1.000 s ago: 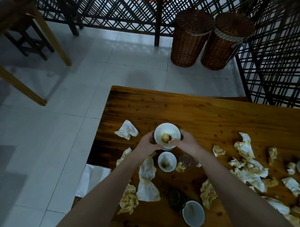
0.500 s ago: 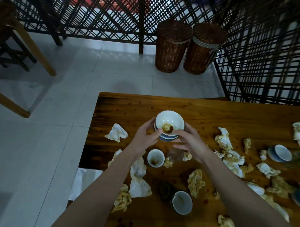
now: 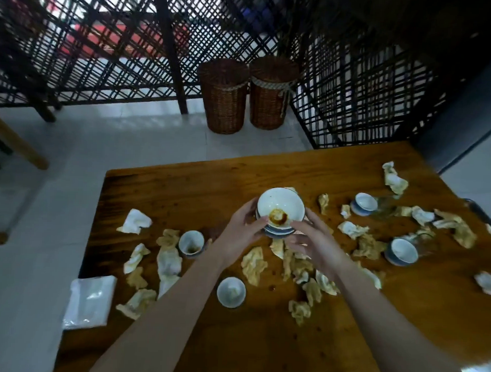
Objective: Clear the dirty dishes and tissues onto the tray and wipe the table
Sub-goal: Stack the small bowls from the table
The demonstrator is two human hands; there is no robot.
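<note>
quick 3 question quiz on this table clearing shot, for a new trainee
1. True or false: the stack of bowls stands untouched on the table.
2. What is inside the top bowl? A) a brown sauce stain B) a crumpled tissue C) nothing, it is clean
3. How many wicker baskets stand on the floor beyond the table?

Key:
1. False: the left hand and the right hand both hold it.
2. A
3. Two
</note>
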